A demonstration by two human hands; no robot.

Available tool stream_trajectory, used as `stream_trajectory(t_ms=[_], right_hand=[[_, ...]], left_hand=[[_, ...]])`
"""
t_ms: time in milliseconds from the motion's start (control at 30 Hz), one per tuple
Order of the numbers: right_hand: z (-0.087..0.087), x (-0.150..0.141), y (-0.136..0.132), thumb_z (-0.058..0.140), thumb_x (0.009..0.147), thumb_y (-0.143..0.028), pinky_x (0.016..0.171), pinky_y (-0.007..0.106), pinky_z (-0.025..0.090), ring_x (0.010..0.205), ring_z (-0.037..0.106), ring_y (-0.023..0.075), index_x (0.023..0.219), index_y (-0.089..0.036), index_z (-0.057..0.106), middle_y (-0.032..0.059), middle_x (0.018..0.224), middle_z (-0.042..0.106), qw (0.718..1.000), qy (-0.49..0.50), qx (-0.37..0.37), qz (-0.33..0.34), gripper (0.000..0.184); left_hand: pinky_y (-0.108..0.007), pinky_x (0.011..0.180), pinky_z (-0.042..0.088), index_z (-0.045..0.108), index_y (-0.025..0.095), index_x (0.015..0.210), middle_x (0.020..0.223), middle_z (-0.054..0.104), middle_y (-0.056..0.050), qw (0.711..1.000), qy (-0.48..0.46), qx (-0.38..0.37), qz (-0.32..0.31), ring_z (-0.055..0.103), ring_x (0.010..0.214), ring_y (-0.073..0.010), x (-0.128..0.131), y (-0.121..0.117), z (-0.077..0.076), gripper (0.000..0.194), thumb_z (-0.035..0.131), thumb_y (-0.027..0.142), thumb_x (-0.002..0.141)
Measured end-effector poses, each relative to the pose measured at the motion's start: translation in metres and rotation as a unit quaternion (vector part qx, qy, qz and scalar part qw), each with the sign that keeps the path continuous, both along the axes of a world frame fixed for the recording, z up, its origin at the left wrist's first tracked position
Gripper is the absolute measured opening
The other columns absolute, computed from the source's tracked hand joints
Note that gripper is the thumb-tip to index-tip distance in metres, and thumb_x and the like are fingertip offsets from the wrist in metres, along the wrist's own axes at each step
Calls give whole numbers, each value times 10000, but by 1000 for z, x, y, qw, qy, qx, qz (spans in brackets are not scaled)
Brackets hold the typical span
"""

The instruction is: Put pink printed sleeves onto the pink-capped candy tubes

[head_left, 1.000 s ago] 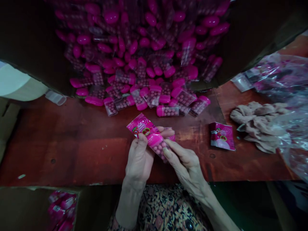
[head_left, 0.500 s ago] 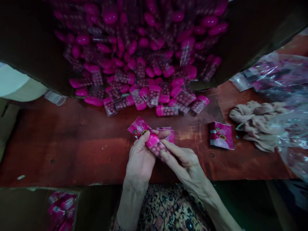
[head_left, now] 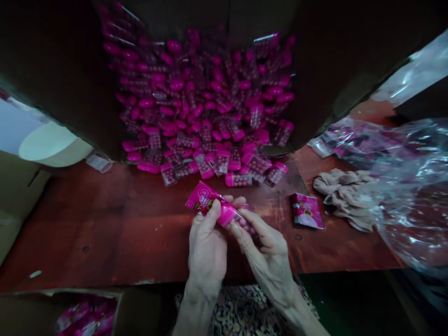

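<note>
Both my hands meet over the near part of the table. My left hand point(head_left: 208, 245) is closed, its thumb pressing on a pink printed label point(head_left: 203, 197) that sticks out to the upper left. Against it lies the pink cap of a small clear candy container point(head_left: 227, 214). Fingers and thumb of my right hand point(head_left: 268, 249) pinch the container's clear body, which has round pink candies inside. Whether the label goes around the cap or only lies against it, I cannot tell. Behind my right fingers, another pink printed piece is mostly hidden.
A large dark box point(head_left: 325, 93) lies open ahead, with many pink-capped candy containers point(head_left: 206, 126) spilling onto the red table point(head_left: 105, 233). At right are a pink label stack point(head_left: 308, 211), a beige scrunched cloth point(head_left: 345, 196) and clear plastic bags point(head_left: 416, 210). A box point(head_left: 119, 312) holding pink packs stands lower left.
The head view has tilted up, showing more of the big box. My right fingers now sit closer to the pink cap. Both hands keep their hold on the container and label.
</note>
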State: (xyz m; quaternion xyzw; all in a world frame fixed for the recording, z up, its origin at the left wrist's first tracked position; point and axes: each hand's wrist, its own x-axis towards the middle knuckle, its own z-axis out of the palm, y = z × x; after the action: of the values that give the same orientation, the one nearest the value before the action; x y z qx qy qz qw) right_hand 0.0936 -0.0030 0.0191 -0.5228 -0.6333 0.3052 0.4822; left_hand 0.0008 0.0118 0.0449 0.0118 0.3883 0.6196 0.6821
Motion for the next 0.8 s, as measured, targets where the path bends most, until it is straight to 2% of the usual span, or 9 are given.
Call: stream_trajectory(t_ms=[100,233,333,433,500,567,633,733,800], right_hand=[[6,4,3,585,813,-169,727,306,580,759,682,177,1060,-189,636,59,948,714,999,-10,44,21,253],[12,7,3,578,825,-184,740,298,584,808,686,175,1087,-196,630,47,973,711,999,29,22,33,267],[17,4,-1,565,838,-166,775,299,579,873,685,183,1143,-194,609,59,1035,703,998,36,22,37,310],[20,-2,-10,538,835,-102,876,345,542,1010,644,216,1242,-188,547,90,1159,653,995,-16,93,35,416],[20,-6,-15,522,829,-75,900,367,529,1060,618,231,1287,-187,505,100,1198,628,988,-46,148,15,472],[19,-8,-18,517,826,-66,886,373,539,1051,623,234,1298,-187,493,102,1185,636,983,-57,174,-3,488],[18,-8,-18,525,827,-78,877,379,544,1026,636,234,1270,-188,523,97,1158,652,986,-49,162,-8,457],[18,-7,-15,546,836,-126,853,364,555,960,665,223,1189,-197,589,80,1103,681,995,4,98,-21,363],[17,-9,-15,550,844,-153,811,335,571,915,681,213,1152,-195,611,72,1058,700,997,39,53,-37,317]], left_hand=[[-376,829,481,674,111,754,769,725,-107,999,-41,-20,-8,667,839,-226,-4,3,11,220,490,184,851],[-352,820,479,680,103,746,772,720,-112,997,-63,-29,-20,663,840,-214,-1,2,25,300,431,197,885],[-308,793,477,695,107,812,836,719,-101,1000,12,12,19,651,846,-198,7,-5,27,286,469,272,875],[-261,772,463,703,143,821,856,719,-61,988,122,50,80,644,815,-164,14,-13,23,263,503,309,858],[-254,790,453,707,154,798,852,720,-53,983,146,58,90,643,816,-156,14,-16,21,266,502,312,858],[-274,814,454,707,146,761,823,721,-65,991,105,55,69,646,825,-170,11,-16,21,282,500,313,856],[-302,828,460,702,132,727,770,716,-80,998,32,40,29,652,818,-185,6,-12,24,303,488,299,862],[-331,844,465,696,112,749,764,711,-101,998,-47,2,-29,657,837,-203,2,-7,28,338,435,275,889],[-330,852,463,696,109,782,785,713,-105,999,-46,2,-26,654,859,-205,5,-6,29,342,428,290,894]])
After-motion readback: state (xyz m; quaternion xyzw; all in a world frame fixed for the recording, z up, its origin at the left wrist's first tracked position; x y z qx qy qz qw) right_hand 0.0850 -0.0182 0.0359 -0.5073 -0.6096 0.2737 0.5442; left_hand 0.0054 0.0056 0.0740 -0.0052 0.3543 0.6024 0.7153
